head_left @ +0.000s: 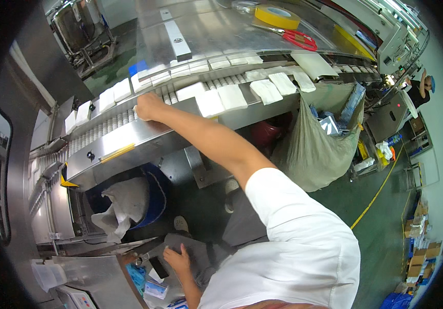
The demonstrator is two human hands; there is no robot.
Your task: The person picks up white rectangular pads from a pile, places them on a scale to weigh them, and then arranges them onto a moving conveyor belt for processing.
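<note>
My right hand reaches far out over a roller conveyor and closes on a small white packet at its near edge. More white packets lie in rows along the belt on both sides of that hand. My left hand is low in the picture, fingers spread, resting flat on grey trouser cloth with nothing in it.
A large grey sack of scraps hangs under the conveyor's right end. A blue bin lined with white cloth sits below the belt. A yellow tape roll and red-handled scissors lie on the clear machine cover. Another person stands far right.
</note>
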